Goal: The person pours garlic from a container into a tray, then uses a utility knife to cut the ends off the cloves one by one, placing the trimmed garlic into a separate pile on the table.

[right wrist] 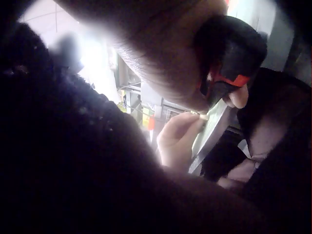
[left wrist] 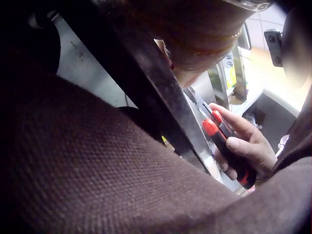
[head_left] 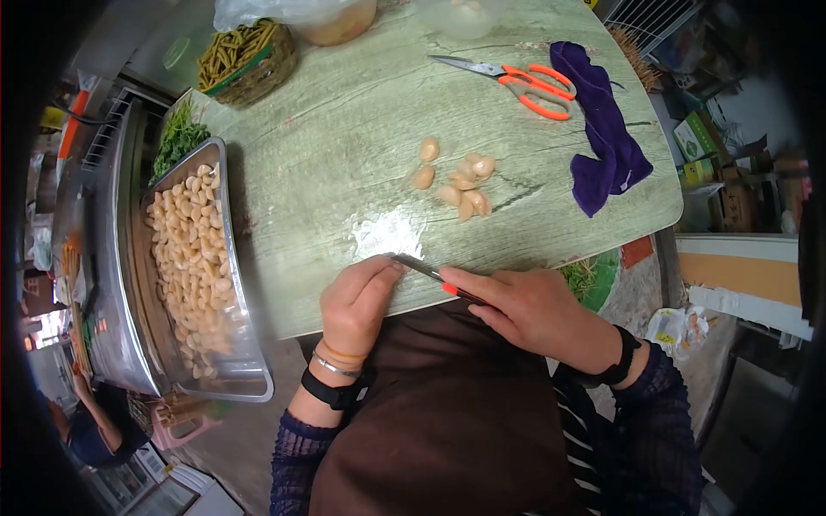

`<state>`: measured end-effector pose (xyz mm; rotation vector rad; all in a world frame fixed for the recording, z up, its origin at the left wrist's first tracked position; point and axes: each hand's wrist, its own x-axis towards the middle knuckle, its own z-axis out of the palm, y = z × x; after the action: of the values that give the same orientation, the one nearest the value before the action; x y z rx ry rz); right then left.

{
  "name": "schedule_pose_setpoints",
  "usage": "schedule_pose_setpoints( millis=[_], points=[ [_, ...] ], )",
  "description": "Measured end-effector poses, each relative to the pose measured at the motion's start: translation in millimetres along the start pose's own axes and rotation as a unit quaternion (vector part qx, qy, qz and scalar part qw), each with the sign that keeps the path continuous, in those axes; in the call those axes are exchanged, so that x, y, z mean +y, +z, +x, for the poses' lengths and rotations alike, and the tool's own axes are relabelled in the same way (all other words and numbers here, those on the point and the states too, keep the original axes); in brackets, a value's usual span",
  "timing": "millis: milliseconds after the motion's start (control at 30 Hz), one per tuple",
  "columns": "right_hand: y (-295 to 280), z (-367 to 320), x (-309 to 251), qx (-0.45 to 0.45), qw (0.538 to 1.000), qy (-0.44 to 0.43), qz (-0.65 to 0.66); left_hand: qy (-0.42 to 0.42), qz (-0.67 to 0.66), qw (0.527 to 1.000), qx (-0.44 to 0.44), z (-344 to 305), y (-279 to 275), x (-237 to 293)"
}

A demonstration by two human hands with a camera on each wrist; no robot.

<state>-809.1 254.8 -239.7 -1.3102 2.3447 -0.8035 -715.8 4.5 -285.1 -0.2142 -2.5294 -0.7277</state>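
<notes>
My right hand (head_left: 538, 314) grips the black and orange handle of a knife (head_left: 419, 267), its narrow blade angled toward my left hand (head_left: 348, 301). In the left wrist view, the right hand (left wrist: 256, 146) has its fingers and thumb round the handle (left wrist: 234, 156). At the blade's tip, the left thumb and fingers are bent together; in the right wrist view, the left hand (right wrist: 178, 139) pinches a small pale piece (right wrist: 204, 117), mostly hidden by the fingertips. Several peeled cloves (head_left: 465, 199) lie on the table (head_left: 344, 146) beyond both hands.
A metal tray (head_left: 262, 365) full of pale cloves (head_left: 189, 258) stands at the left, beside green herbs (head_left: 179, 138). Orange-handled scissors (head_left: 542, 90) and a purple cloth (head_left: 608, 138) lie at the back right. A container of green beans (head_left: 245, 64) stands at the back left.
</notes>
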Motion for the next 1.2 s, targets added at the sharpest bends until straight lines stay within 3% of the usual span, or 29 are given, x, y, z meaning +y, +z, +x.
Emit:
schedule_pose_setpoints(
  millis=[467,667,767,867,967,1000,1033,1200],
  points=[
    [-1.3,17.4,-6.1,-0.053,0.996,-0.003,-0.076,0.001,-0.008,1.000,0.007,4.1,-2.1,3.1],
    [-17.9,-13.4,-7.6,-0.061,0.996,0.034,-0.058,0.001,-0.009,1.000,0.002,1.7,-0.7,0.8],
    [-13.6,-30.0,1.0,-0.035,0.998,0.048,0.012,-0.005,-0.020,1.000,0.002,8.8,-0.1,2.2],
    [-7.6,-36.3,9.6,0.103,0.989,0.035,0.099,-0.030,-0.034,0.999,-0.014,22.4,9.1,4.9],
    [-3.7,-36.3,9.7,0.120,0.959,0.121,0.228,-0.027,-0.016,0.998,-0.050,52.9,41.6,-0.4],
    [-2.2,-32.1,8.2,0.124,0.940,0.155,0.279,-0.001,-0.045,0.999,0.029,66.2,60.8,-3.0],
    [-0.9,-26.9,5.4,0.125,0.911,0.208,0.334,-0.034,-0.033,0.999,-0.014,79.0,57.6,0.3],
    [11.7,-18.3,8.3,0.166,0.894,0.178,0.375,-0.060,-0.040,0.997,0.004,71.9,-16.2,25.6]
  ],
)
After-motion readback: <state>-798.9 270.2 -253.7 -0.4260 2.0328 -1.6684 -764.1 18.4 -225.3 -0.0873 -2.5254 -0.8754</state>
